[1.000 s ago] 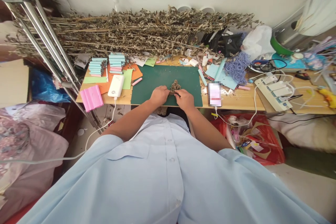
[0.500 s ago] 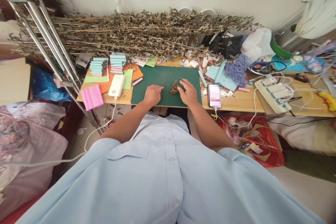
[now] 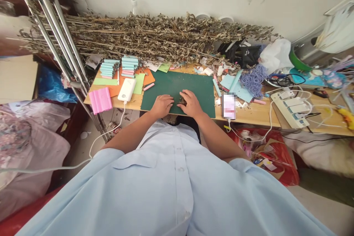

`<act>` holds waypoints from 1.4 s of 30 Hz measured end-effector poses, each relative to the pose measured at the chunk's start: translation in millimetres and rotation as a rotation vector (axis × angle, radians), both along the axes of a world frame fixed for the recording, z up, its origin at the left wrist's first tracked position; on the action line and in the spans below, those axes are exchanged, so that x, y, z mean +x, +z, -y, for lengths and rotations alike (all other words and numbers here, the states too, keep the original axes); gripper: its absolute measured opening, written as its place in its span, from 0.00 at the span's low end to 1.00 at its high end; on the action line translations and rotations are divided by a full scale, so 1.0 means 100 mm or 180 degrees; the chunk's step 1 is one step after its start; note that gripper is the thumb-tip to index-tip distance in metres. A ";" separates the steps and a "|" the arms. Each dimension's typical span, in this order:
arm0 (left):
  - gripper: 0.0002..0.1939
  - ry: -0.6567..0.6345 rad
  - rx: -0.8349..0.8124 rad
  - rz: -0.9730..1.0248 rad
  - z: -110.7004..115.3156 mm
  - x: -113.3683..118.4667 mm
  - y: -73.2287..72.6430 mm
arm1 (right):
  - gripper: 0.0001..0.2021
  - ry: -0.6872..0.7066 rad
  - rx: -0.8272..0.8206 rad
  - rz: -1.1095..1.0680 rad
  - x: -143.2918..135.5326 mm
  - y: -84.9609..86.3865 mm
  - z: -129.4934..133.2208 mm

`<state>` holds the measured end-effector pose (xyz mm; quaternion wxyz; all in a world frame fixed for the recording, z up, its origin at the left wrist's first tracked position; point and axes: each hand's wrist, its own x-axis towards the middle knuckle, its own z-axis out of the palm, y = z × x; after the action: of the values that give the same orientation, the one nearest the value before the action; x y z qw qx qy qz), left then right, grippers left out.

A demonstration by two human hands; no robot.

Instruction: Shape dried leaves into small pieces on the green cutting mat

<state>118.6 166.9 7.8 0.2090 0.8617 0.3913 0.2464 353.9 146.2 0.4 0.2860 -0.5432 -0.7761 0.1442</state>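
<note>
Green mat: small brown crumbly dried-leaf clump, mostly hidden between hands.

Our hands cover most of the small clump of dried leaves on the green cutting mat, so we cannot tell its shape. The phone screen is blurred out. The table runs off the right edge.

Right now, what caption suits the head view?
Both hands, left and right, gather dried herb crumbs on a green mat.
</note>
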 end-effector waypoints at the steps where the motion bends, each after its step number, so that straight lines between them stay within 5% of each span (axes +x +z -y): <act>1: 0.15 0.0055 0.0015 0.0045 0.00 0.00 -0.01 | 0.35 -0.0015 0.0009 0.0018 -0.01 0.00 -0.01; 6: 0.15 0.0235 0.0107 0.0253 -0.06 0.02 -0.03 | 0.42 0.0075 -0.0120 0.0175 -0.14 -0.02 -0.08; 11: 0.12 0.0488 0.0014 0.0510 -0.09 0.03 -0.05 | 0.20 0.0028 0.0138 0.0153 -0.26 -0.14 -0.19; 15: 0.10 0.0525 -0.0103 0.0705 -0.09 0.02 -0.06 | 0.13 -0.0062 0.0323 0.0052 -0.22 -0.21 -0.23; 24: 0.13 0.0969 -0.0799 0.1263 -0.07 0.00 -0.03 | 0.22 -0.0241 0.0269 0.0084 -0.13 -0.13 -0.20; 28: 0.18 0.1013 -0.1128 0.1723 -0.09 0.00 -0.07 | 0.24 0.0133 0.0007 0.0145 -0.28 -0.10 -0.21; 37: 0.17 0.0834 -0.0274 0.1358 -0.07 0.03 -0.03 | 0.24 0.0616 -0.0003 0.0153 -0.64 -0.07 -0.31; 42: 0.18 0.0837 -0.0089 0.1029 -0.13 0.00 -0.03 | 0.25 -0.0026 0.0034 0.0677 -0.52 0.02 -0.28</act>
<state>118.9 179.5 4.5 0.2472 0.7494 0.4651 0.4012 302.0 173.8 2.5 0.2055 -0.5570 -0.8006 0.0804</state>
